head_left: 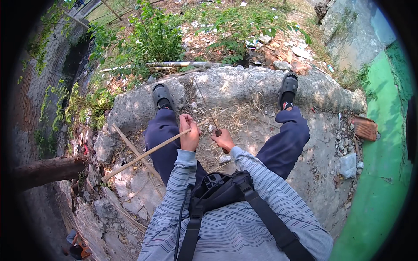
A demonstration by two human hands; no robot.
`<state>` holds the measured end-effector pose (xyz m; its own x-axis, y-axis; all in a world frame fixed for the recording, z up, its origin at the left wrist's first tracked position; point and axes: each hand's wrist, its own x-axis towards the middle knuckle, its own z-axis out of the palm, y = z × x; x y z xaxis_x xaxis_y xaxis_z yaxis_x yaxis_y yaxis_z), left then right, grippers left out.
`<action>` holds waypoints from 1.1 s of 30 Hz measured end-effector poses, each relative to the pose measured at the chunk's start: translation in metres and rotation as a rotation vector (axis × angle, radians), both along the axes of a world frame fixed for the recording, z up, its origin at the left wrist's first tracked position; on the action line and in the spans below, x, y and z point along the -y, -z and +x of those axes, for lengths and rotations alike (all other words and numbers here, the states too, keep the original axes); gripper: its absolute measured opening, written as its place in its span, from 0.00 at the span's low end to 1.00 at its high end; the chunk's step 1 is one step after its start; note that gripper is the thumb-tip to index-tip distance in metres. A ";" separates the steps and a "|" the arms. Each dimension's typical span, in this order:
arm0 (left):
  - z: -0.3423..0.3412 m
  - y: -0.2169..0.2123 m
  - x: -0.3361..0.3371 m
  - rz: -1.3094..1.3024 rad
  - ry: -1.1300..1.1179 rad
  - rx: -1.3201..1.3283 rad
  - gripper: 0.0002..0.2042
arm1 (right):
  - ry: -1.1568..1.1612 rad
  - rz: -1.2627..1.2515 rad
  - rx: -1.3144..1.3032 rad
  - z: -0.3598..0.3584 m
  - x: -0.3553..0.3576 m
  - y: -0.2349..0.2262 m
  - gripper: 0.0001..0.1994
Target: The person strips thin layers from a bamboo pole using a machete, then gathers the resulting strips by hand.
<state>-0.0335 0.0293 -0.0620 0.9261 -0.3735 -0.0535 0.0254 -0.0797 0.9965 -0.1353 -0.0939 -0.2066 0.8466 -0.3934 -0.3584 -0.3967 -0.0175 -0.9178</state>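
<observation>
In my left hand is a long pale stick, probably a split bamboo strip, with the fingers closed round it. It slants from the lower left up past my hand toward the right. My right hand grips the brown handle of a long, thin-bladed knife. The blade points up and left, crossing the strip near its upper end; whether they touch I cannot tell. Thin pale shavings lie on the ground beyond my hands. A second pale stick lies under the held one, at my left leg.
My feet in grey clogs rest on a rough concrete ledge. Plants and litter lie beyond it. A dark log juts in at left. On the right are a brown plastic basket-like piece, a whitish block and a green surface.
</observation>
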 end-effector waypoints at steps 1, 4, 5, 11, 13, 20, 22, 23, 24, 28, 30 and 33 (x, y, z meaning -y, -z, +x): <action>0.000 -0.001 0.004 0.006 0.010 -0.001 0.07 | 0.004 0.027 -0.036 -0.002 0.004 0.006 0.14; 0.002 -0.006 0.002 0.004 -0.006 -0.006 0.07 | -0.048 -0.004 0.090 0.001 -0.011 -0.016 0.14; 0.002 -0.010 0.003 -0.021 -0.013 -0.016 0.06 | -0.100 -0.025 0.185 0.001 -0.013 -0.019 0.13; 0.003 -0.005 0.002 0.003 -0.028 -0.014 0.06 | -0.063 -0.044 0.148 0.004 -0.008 -0.013 0.11; 0.004 0.001 -0.004 -0.015 -0.041 0.000 0.06 | 0.005 -0.022 0.116 0.006 -0.009 -0.012 0.12; 0.000 -0.031 0.005 0.229 -0.105 0.195 0.08 | -0.110 -0.062 0.207 0.006 -0.020 -0.034 0.11; 0.001 -0.034 0.007 0.298 -0.098 0.283 0.12 | -0.116 -0.066 0.194 0.008 -0.018 -0.036 0.11; 0.002 -0.034 0.005 0.312 -0.071 0.388 0.15 | -0.129 -0.065 0.184 0.008 -0.021 -0.037 0.11; 0.001 -0.034 0.003 0.326 -0.043 0.493 0.19 | -0.097 0.058 0.139 0.007 -0.025 -0.038 0.09; 0.000 -0.035 0.005 0.394 -0.031 0.484 0.21 | -0.066 0.129 0.131 0.006 -0.021 -0.027 0.09; 0.002 -0.033 0.003 0.402 -0.013 0.482 0.20 | -0.117 0.065 0.125 0.006 -0.012 -0.026 0.09; 0.005 -0.027 0.001 0.401 -0.008 0.447 0.18 | -0.207 0.059 0.068 0.008 0.003 -0.031 0.10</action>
<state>-0.0284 0.0280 -0.0352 0.8941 -0.3977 0.2061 -0.3869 -0.4536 0.8029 -0.1277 -0.0970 -0.1756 0.9302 -0.1884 -0.3149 -0.3273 -0.0378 -0.9442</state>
